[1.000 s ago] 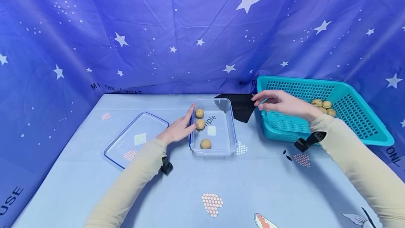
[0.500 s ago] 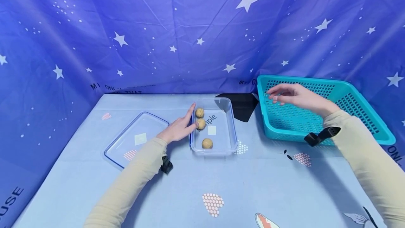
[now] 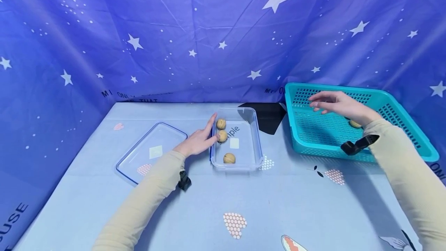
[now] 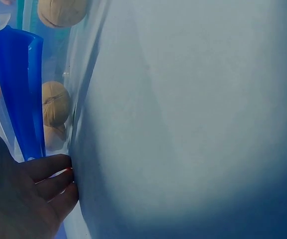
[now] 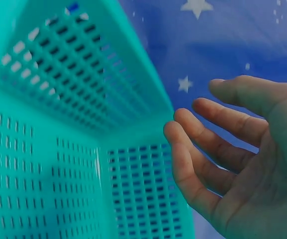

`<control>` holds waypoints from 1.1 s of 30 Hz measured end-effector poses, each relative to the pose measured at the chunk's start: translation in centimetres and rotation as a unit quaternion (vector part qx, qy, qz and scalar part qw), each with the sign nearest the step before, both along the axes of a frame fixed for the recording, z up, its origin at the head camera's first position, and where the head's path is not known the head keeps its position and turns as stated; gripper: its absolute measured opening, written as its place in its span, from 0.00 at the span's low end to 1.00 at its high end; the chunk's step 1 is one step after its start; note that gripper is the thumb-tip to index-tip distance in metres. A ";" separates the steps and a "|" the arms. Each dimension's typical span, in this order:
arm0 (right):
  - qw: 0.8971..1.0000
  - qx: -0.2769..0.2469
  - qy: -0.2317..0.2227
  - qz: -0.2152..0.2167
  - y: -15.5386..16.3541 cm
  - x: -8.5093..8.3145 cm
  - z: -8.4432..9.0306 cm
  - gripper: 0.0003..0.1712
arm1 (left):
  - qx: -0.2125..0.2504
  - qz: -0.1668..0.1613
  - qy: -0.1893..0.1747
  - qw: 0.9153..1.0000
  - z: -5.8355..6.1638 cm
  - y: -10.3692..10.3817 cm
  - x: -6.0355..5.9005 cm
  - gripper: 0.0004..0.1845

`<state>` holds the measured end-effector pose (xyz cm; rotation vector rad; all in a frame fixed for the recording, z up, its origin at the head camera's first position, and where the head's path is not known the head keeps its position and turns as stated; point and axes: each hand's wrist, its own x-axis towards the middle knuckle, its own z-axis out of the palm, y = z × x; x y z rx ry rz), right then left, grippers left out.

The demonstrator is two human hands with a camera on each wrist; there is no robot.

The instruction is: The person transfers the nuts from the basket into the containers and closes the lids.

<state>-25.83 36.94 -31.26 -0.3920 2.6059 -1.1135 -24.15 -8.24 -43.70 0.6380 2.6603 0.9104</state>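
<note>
Walnuts, round and tan-shelled, three of them [image 3: 223,136], sit in the clear rectangular plastic container [image 3: 251,154] at the middle of the table: two close together near its far left corner, one alone toward the near end. Your left hand [image 3: 197,141] rests flat against that container's left wall, fingers straight and touching the plastic, gripping nothing; the left wrist view shows the fingertips [image 4: 53,172] pressed right by the blue clip on the rim.

Over to your right hand [image 3: 336,104]: it hovers above the teal perforated plastic basket [image 3: 313,129], fingers loosely spread and empty, palm open in the right wrist view [image 5: 233,149]. One more walnut [image 3: 355,124] peeks out in the basket just behind your wrist, and there may be others hidden behind the arm.

Left of the container lies its clear lid with a blue rim [image 3: 150,152], flat on the light blue patterned tablecloth [image 3: 278,204]. A black sheet [image 3: 266,116] sits between container and basket, with the blue starry fabric backdrop [image 3: 174,30] all around.
</note>
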 end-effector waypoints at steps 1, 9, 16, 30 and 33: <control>1.000 0.002 0.000 -0.002 0.3 -0.1 -0.1 0.26 | 0.000 0.000 0.001 1.000 0.0 0.0 0.0 0.42; 1.000 0.016 -0.002 -0.019 3.0 -1.2 -1.1 0.29 | 0.000 0.000 0.003 1.000 -0.1 0.0 -0.1 0.42; 0.999 0.016 -0.010 -0.051 5.0 -1.8 -1.8 0.32 | 0.002 0.003 -0.001 1.000 0.0 -0.1 0.0 0.42; 0.991 0.063 -0.036 -0.111 9.0 -2.6 -3.8 0.38 | -0.005 0.006 -0.012 1.000 0.1 -0.2 0.0 0.41; 0.989 0.069 -0.036 -0.125 10.3 -2.6 -4.1 0.38 | -0.004 0.004 -0.011 1.000 0.1 -0.2 0.0 0.41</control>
